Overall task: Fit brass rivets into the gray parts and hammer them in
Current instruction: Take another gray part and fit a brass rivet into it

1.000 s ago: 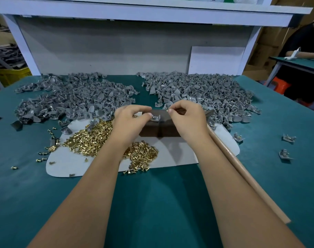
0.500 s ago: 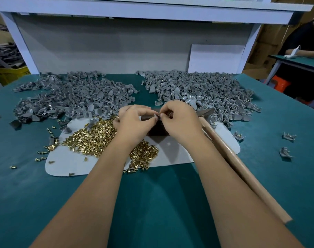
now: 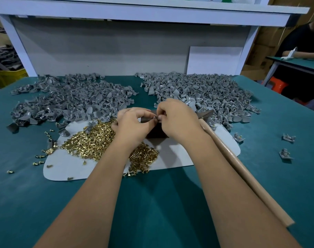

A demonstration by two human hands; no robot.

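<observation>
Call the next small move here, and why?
Probably seat the rivet fully into the gray part: both the left hand and right hand pinch it over the dark block, and the hammer handle lies untouched, so hammering comes after.

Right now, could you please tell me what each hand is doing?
Left hand: fingers curled, pinching a small gray metal part.
Right hand: fingers curled, pinching at the same part; whether it holds a rivet cannot be told.

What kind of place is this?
Probably a small factory assembly bench: big heaps of identical gray parts, a pile of brass rivets on a white mat, and another green worktable beside it.
</observation>
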